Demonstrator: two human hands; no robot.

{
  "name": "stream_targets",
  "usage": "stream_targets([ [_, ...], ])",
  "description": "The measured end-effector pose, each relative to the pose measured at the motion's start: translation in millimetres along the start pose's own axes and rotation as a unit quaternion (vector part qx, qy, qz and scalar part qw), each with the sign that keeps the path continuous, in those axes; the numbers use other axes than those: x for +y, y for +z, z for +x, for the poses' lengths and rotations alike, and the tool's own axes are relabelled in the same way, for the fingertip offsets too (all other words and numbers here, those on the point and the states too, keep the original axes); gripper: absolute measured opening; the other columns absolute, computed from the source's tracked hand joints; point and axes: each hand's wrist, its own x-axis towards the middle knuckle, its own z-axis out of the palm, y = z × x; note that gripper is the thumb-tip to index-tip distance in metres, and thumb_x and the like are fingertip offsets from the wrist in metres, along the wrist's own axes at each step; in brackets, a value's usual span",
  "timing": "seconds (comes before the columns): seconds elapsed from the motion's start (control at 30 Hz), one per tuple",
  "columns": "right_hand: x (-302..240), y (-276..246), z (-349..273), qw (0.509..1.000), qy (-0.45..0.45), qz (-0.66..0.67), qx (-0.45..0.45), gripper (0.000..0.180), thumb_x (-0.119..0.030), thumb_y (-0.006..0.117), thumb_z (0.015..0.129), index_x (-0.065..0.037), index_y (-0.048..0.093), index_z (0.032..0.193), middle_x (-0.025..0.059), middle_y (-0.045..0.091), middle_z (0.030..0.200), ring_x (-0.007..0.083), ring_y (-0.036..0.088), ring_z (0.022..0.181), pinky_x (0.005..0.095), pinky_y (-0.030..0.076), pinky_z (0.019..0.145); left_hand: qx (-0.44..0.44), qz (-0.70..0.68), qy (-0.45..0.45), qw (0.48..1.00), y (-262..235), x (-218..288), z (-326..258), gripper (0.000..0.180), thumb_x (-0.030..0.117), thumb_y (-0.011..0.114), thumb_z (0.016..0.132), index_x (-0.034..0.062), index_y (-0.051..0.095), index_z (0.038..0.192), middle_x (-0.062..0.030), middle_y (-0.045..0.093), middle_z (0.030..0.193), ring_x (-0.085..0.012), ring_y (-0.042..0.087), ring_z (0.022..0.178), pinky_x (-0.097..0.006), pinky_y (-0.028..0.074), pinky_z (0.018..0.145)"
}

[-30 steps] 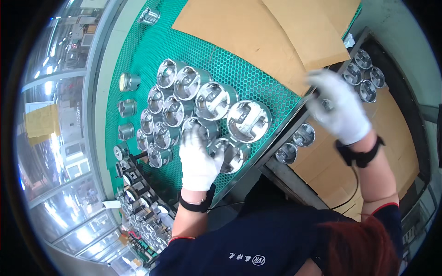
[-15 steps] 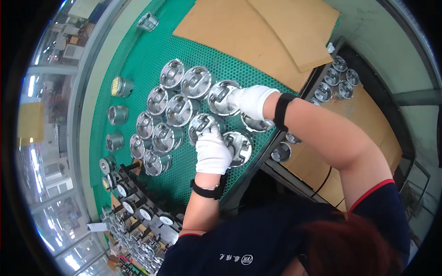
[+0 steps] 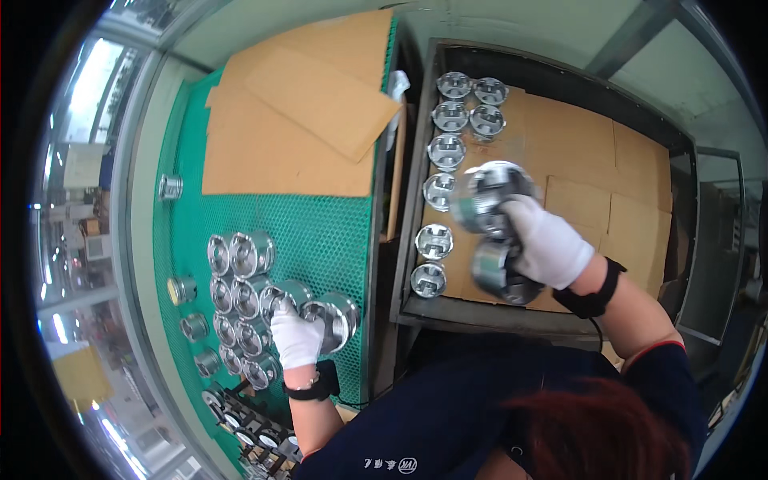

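Observation:
My right hand (image 3: 548, 244), in a white glove, grips two silver metal pistons, an upper piston (image 3: 492, 192) and a lower piston (image 3: 500, 268), above the cardboard-lined tray (image 3: 588, 152). Both are smeared by motion. Over the green mesh mat (image 3: 320, 232), my gloved left hand (image 3: 296, 336) has its fingers closed at two more pistons, the nearer piston (image 3: 336, 316) and one beside it (image 3: 290, 294). Whether these two are lifted off the mat I cannot tell. Several other pistons (image 3: 252, 254) stand packed together just left of that hand.
Along the tray's left side stand several pistons (image 3: 446, 152), a few doubled up at the far end. Cardboard sheets (image 3: 288, 120) cover the mat's far part. Single pistons (image 3: 194, 326) line the mat's left edge, and dial gauges (image 3: 268, 438) stand at the near left.
My right hand has carried two pistons off the mat to above the tray on the right. My left hand has moved with the nearest pistons. The view has turned toward the tray.

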Motion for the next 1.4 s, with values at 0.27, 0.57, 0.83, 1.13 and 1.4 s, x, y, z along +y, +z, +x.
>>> stream_targets([
  [0.27, 204, -57, -118, 0.957, 0.257, -0.132, 0.024, 0.047, -0.004, 0.063, 0.079, -0.002, 0.051, 0.124, 0.0259, 0.059, 0.126, 0.0478, 0.063, 0.103, 0.0523, 0.054, 0.087, 0.017, -0.090, 0.293, 0.952, -82, 195, 39, 0.057, 0.010, 0.076, 0.070, -0.0040, 0.057, 0.122, -0.0257, 0.065, 0.103, -0.0467, 0.063, 0.094, -0.053, 0.052, 0.084],
  [0.57, 326, -73, -151, 0.932, 0.350, -0.078, 0.061, 0.052, -0.004, 0.066, 0.079, -0.002, 0.048, 0.128, 0.0279, 0.058, 0.128, 0.0485, 0.062, 0.106, 0.0525, 0.054, 0.088, -0.047, -0.077, 0.558, 0.825, 19, 512, 162, 0.049, 0.010, 0.069, 0.078, -0.0039, 0.057, 0.123, -0.0265, 0.064, 0.112, -0.0440, 0.062, 0.103, -0.050, 0.051, 0.092],
  [0.83, 398, -71, -71, 0.938, 0.338, -0.044, 0.068, 0.046, -0.005, 0.063, 0.079, -0.002, 0.049, 0.123, 0.0263, 0.059, 0.120, 0.0498, 0.060, 0.103, 0.0516, 0.053, 0.086, -0.030, 0.136, 0.584, 0.800, 181, 664, 242, 0.049, 0.010, 0.065, 0.082, -0.0019, 0.058, 0.129, -0.0222, 0.071, 0.104, -0.0375, 0.071, 0.093, -0.045, 0.057, 0.085],
  [1.13, 482, -33, 83, 0.948, 0.305, -0.084, 0.042, 0.040, -0.007, 0.069, 0.080, -0.003, 0.057, 0.119, 0.0267, 0.062, 0.122, 0.0463, 0.064, 0.105, 0.0503, 0.054, 0.090, -0.022, 0.140, 0.569, 0.810, 254, 669, 279, 0.034, 0.012, 0.055, 0.091, 0.0015, 0.064, 0.121, -0.0191, 0.072, 0.105, -0.0326, 0.073, 0.092, -0.046, 0.059, 0.077],
  [1.4, 494, -2, 148, 0.944, 0.309, -0.118, -0.006, 0.035, -0.001, 0.060, 0.086, 0.000, 0.060, 0.121, 0.0276, 0.063, 0.125, 0.0459, 0.066, 0.109, 0.0490, 0.056, 0.091, -0.005, 0.088, 0.552, 0.829, 257, 644, 270, 0.070, 0.017, 0.067, 0.083, -0.0018, 0.045, 0.147, -0.0245, 0.063, 0.129, -0.0414, 0.059, 0.123, -0.044, 0.045, 0.108],
])
